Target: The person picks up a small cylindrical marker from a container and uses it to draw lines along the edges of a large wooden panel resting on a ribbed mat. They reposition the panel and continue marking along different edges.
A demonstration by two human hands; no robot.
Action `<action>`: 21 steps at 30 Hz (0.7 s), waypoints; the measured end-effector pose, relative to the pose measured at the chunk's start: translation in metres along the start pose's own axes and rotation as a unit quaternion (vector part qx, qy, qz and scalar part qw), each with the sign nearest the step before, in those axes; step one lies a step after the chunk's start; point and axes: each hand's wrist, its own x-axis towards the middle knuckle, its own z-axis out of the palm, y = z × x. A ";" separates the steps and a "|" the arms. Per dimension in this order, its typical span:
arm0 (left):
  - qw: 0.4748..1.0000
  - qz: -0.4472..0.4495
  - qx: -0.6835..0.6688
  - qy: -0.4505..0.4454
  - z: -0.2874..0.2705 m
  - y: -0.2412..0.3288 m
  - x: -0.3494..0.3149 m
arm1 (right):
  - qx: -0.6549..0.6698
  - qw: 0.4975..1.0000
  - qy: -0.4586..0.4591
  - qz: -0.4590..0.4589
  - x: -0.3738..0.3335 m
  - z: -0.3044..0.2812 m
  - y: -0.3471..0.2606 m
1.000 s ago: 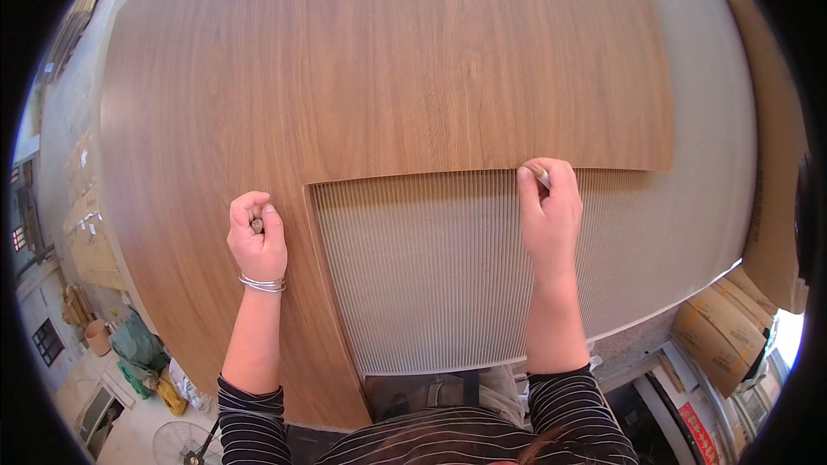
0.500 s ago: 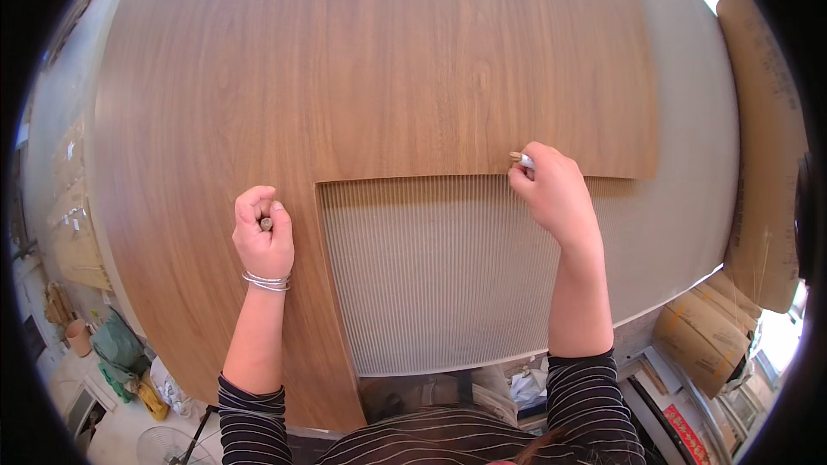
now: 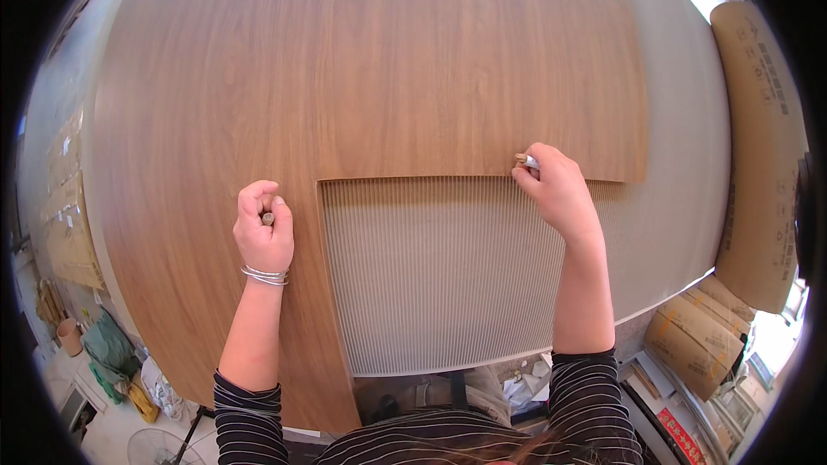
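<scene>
A large brown wood-grain panel (image 3: 388, 69) lies flat before me, with a rectangular notch cut out of its near side. Between the thumb and fingers of my right hand (image 3: 556, 189) is a short brown-tipped stick with a white wrap (image 3: 531, 162). Its tip is at the notch's far edge; whether it touches cannot be made out. My left hand (image 3: 263, 228) is over the panel, left of the notch's corner, its fingers curled around a brown stick (image 3: 268, 219). Only the round end of that stick shows.
Ribbed grey sheeting (image 3: 431, 275) shows through the notch. A cardboard roll (image 3: 754, 164) stands along the right side, above stacked cardboard boxes (image 3: 693, 336). At the lower left are a fan (image 3: 155, 446) and a green bag (image 3: 110, 340).
My right hand has slid slightly to the right along the notch's far edge with the wrapped stick. My left hand keeps its grip and has barely moved. The view has shifted a little.
</scene>
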 end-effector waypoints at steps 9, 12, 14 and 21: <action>1.000 0.000 0.024 -0.008 0.001 0.002 0.002 | 0.006 0.999 -0.008 -0.051 0.004 0.010 -0.008; 1.000 0.001 0.021 -0.006 0.002 0.001 0.001 | 0.000 0.997 -0.016 -0.081 0.002 0.016 -0.012; 1.000 -0.002 0.021 -0.006 0.002 0.001 0.001 | 0.017 0.998 0.021 -0.056 0.001 0.008 -0.003; 0.999 0.008 0.045 -0.003 0.002 0.001 0.004 | 0.012 0.997 0.031 -0.064 0.002 0.013 0.003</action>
